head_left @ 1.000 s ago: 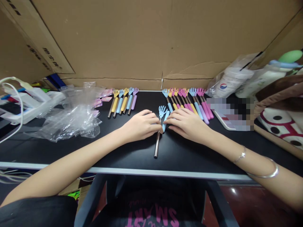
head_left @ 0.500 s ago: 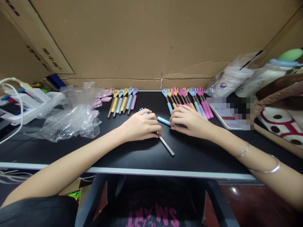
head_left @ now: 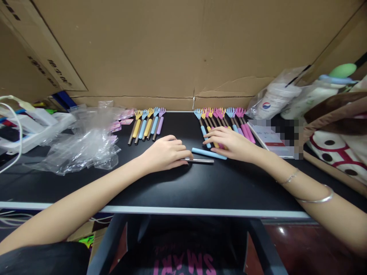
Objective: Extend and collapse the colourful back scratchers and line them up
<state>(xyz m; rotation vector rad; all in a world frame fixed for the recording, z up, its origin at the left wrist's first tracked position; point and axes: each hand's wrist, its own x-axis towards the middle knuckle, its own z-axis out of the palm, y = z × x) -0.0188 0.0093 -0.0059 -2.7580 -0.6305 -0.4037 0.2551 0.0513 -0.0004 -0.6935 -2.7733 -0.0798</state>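
My left hand (head_left: 168,153) is closed around a back scratcher, whose bare metal rod (head_left: 202,161) sticks out to the right just above the black table; its head is hidden behind my fingers. A light blue handle sleeve (head_left: 205,153) lies beyond the rod, nearly parallel to it, its right end close under my right hand. My right hand (head_left: 232,143) has its fingers stretched over the near ends of the right-hand row of back scratchers (head_left: 219,118), by a blue handle (head_left: 205,136). Another group of back scratchers (head_left: 147,124), with yellow, blue and purple handles, lies beyond my left hand.
Clear plastic bags (head_left: 91,145) and pink cards (head_left: 126,116) are at the left, beside a white power strip (head_left: 37,135). To the right are a phone (head_left: 269,139), a bagged cup (head_left: 276,101), a bottle (head_left: 327,93) and a cloth bag (head_left: 338,152). Cardboard (head_left: 160,49) walls the back.
The rod in my left hand has swung from pointing diagonally toward me to pointing right. The blue sleeve now shows more of its length, and my right fingers have straightened over the row.
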